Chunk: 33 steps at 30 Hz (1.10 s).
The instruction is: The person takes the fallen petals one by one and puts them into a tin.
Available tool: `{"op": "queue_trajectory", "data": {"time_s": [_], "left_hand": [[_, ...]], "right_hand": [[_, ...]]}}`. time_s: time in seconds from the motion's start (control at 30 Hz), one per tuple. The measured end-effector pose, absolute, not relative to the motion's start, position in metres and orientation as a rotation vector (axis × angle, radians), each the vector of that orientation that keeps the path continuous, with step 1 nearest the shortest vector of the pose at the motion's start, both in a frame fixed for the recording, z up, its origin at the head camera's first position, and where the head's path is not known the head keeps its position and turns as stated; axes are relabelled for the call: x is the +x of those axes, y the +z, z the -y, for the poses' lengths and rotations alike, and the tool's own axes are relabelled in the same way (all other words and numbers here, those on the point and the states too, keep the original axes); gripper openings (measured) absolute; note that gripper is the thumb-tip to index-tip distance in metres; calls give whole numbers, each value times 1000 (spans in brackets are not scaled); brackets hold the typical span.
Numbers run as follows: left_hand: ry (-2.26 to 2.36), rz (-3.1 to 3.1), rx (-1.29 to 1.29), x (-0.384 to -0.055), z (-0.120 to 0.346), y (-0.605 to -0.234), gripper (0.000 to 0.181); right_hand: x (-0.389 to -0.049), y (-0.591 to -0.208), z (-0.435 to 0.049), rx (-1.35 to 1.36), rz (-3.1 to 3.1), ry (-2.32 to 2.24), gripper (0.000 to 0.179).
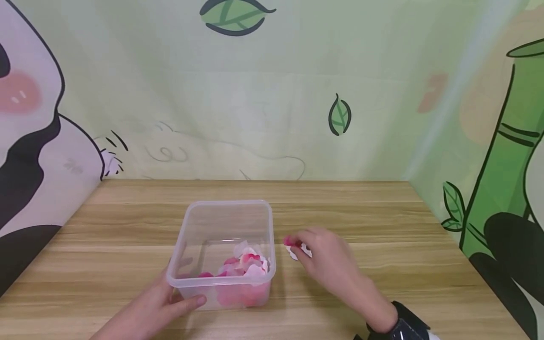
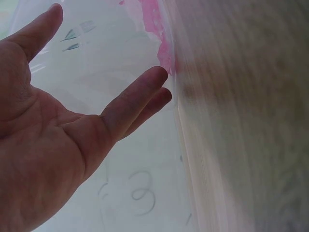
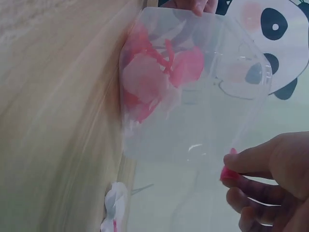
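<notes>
A clear plastic container (image 1: 221, 282) stands on the wooden table, with pink and white petals (image 1: 244, 264) heaped toward its right side. My left hand (image 1: 163, 300) rests against its front left corner, thumb along the front wall. In the left wrist view the fingers (image 2: 133, 104) of that hand are spread and nearly straight beside the container wall. To the right of the container, my right hand (image 1: 329, 259) pinches a pink petal (image 3: 229, 173) between thumb and forefinger. White petals (image 1: 293, 252) lie on the table below that hand, partly hidden by it.
The wooden table (image 1: 361, 203) reaches back to a pale green printed backdrop (image 1: 263, 118) with leaves. Printed side panels with a panda (image 1: 25, 118) and bamboo (image 1: 505, 156) flank it. A black band (image 1: 403, 326) is worn on the right wrist.
</notes>
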<state>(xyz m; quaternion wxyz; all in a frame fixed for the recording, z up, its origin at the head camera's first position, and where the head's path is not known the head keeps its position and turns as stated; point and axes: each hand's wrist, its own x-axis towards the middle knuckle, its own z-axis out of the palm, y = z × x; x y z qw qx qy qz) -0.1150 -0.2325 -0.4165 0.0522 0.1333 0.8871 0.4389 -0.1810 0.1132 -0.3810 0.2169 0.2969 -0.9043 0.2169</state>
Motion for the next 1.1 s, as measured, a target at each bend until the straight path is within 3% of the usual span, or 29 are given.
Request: {"op": "queue_trajectory", "data": {"time_s": [1.1], "left_hand": [[1340,-2694,468,-116,233,-415,104]], "right_hand": [[-169,-374,-95,1218,2090,771,28]]}}
